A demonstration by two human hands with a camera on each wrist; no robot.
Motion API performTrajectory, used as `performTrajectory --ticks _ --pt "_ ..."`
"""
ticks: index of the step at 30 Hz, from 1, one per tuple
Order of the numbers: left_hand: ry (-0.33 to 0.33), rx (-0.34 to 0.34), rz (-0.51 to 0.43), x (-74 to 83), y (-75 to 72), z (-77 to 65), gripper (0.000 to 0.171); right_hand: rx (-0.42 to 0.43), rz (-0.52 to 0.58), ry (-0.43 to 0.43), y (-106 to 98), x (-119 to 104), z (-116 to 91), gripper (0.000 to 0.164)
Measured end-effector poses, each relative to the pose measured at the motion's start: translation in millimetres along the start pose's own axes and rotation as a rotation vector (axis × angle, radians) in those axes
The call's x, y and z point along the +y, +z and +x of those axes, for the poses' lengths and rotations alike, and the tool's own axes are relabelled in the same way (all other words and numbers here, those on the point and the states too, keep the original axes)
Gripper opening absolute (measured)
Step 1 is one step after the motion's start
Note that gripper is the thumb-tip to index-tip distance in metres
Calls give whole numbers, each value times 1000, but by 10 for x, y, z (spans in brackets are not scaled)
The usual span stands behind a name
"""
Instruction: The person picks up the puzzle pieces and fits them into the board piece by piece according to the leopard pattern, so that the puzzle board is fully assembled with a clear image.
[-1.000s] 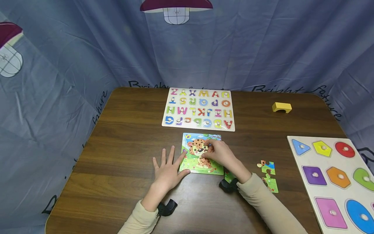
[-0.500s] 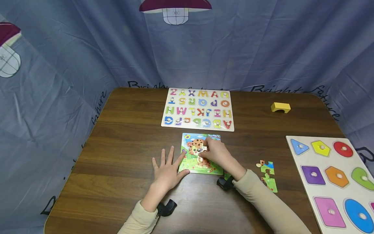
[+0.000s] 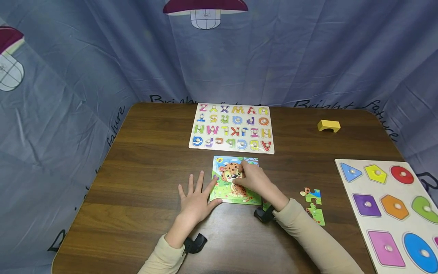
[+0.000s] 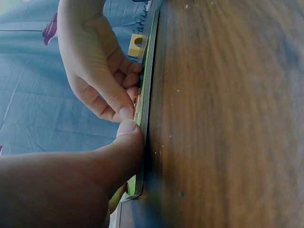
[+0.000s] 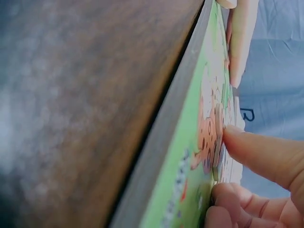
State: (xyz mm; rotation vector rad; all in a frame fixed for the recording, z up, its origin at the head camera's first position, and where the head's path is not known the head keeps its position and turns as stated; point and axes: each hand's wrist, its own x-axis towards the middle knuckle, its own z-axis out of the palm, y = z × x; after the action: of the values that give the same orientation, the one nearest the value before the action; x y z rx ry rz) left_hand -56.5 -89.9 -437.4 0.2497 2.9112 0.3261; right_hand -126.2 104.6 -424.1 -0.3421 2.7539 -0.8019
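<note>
A small leopard puzzle board (image 3: 218, 194) lies flat on the wooden table. With fingers spread, my left hand (image 3: 195, 203) rests at the board's left edge, its thumb along the near corner. My right hand (image 3: 256, 180) reaches over the board from the right. Its thumb and curled fingers pinch a puzzle piece (image 5: 218, 137) beside the leopard's face; in the right wrist view the piece's edge stands slightly above the picture, under the thumb tip. The hand covers most of this piece in the head view. Another green piece (image 3: 266, 206) shows partly under the right wrist.
Two loose puzzle pieces, an upper one (image 3: 313, 196) and a lower one (image 3: 316, 215), lie right of the right forearm. An alphabet peg board (image 3: 192, 145) stands behind the puzzle. A shapes peg board (image 3: 373, 190) fills the right side, with a yellow arch block (image 3: 328, 125) farther back.
The puzzle piece in my right hand was tilted half a second ago, its pale edge showing; now it lies flatter. The right hand has shifted slightly left. The left hand stays in place.
</note>
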Motion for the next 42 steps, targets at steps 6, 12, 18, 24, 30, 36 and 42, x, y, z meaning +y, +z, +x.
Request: performTrajectory --ticks 6,12,18,24,30,36,42 --pt "2 6 -12 -1 3 1 64 -83 165 -34 -108 141 -65 35" --pt "2 15 -19 -2 1 0 65 -116 322 -124 -383 389 -285 35" --pt "9 14 -21 20 1 -4 65 -68 252 -105 -763 824 -645 33" --pt "3 21 -13 8 3 -10 65 -41 85 6 -1010 1248 -1007 40" --pt "8 16 -11 -6 14 -10 66 -30 25 38 -1031 1518 -1249 50" --pt "14 17 -16 0 22 -7 66 43 -4 51 -904 1636 -1354 55" --pt "17 32 -22 4 17 -18 65 106 -24 43 -842 1650 -1374 50"
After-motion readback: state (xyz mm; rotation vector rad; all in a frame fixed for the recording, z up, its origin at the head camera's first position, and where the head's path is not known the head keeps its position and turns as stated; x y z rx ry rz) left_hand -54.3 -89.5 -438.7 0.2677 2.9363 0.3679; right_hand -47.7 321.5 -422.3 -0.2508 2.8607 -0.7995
